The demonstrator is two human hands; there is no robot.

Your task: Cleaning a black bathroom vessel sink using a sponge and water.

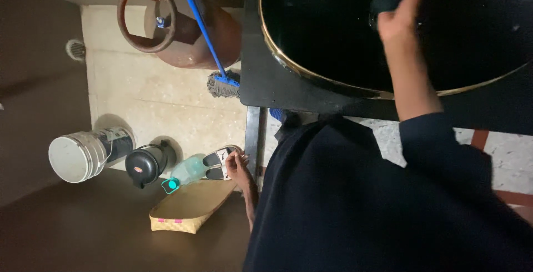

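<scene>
My right hand [397, 18] reaches into a large round black basin [333, 39] with a brass-coloured rim, and it grips a dark cloth or scrubber [384, 0] against the inner surface. The basin rests on a black counter [261, 86]. My left hand [237, 165] hangs down at my side beside the counter's leg, fingers loosely apart and holding nothing. It is nearest a black-and-white slipper [218, 160] on the floor. My dark sleeve and clothing fill the lower right.
On the floor stand a rusty red gas cylinder [186, 30], a blue-handled brush [223, 85], a white bucket [78, 156], a black lidded pot [145, 164], a pale green bottle [186, 172] and a woven tray [191, 206]. A floor drain [76, 50] is at the left.
</scene>
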